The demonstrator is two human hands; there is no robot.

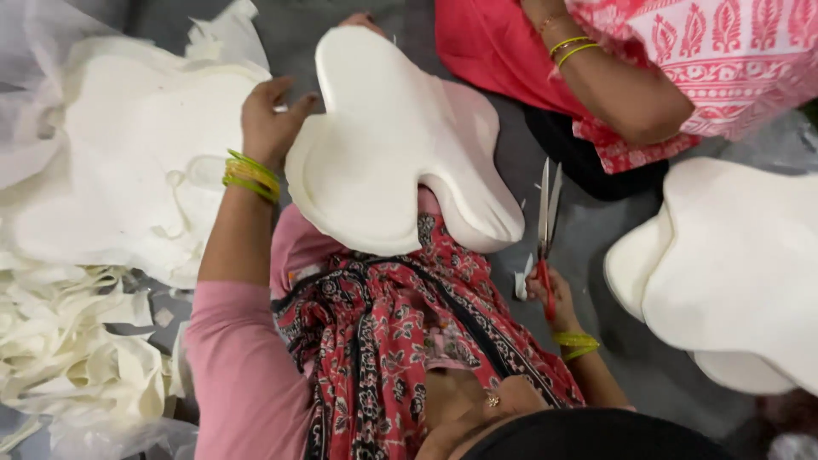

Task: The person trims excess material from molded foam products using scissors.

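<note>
Where the upper left of the frame blurs out, a heap of white foam offcuts (94,255) spreads downward and runs off the left and bottom edges, so its full extent cannot be seen. At right, a stack of contoured foam pads (733,273) is cut by the right edge. Upper centre, a white contoured foam pillow (392,145) stands tilted over the person's patterned red scarf (383,332), and its lower lobe hides part of the lap. The left hand (268,119) grips the pillow's left edge, thumb on the front face, fingers curled behind and out of sight. Right of centre, the right hand (545,290) is closed round the red handles of scissors (547,221), blades pointing up and slightly parted; the fingers are blurred. Along the top right, a co-worker's forearm (613,85) in pink printed cloth is cropped by the frame.
</note>
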